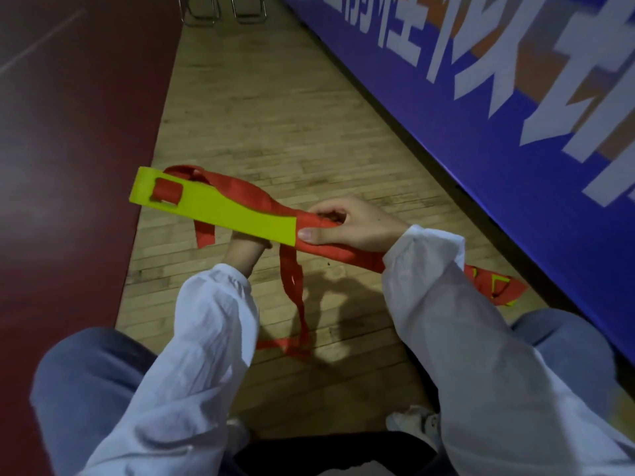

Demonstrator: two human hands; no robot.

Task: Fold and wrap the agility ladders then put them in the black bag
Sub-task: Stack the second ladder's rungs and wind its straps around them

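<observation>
The bundle of yellow-green ladder rungs (220, 207) is held above the wooden floor (275, 97), between the person's knees and a blue banner (481, 97). Its long axis runs from upper left to lower right, the free end pointing left toward the dark red floor area (68, 166) and the other end passing under the right sleeve (446, 321). The rungs are flat, stiff, smooth plastic strips with squared ends; a rectangular slot near the left end has red webbing strap (247, 194) threaded through it. The strap is soft woven fabric, wound over the right half of the bundle, and a loose length (292, 280) hangs down, twists, and trails onto the floorboards.

The right hand (347, 225) is clamped on the wrapped part, thumb pressed on the near face and fingers curled over the top. The left hand (244, 249) is under the bundle, mostly hidden by it, so I cannot tell its grip. Both arms wear white, crinkled sleeves. The floor is pale narrow planks; the banner is glossy with large white characters.
</observation>
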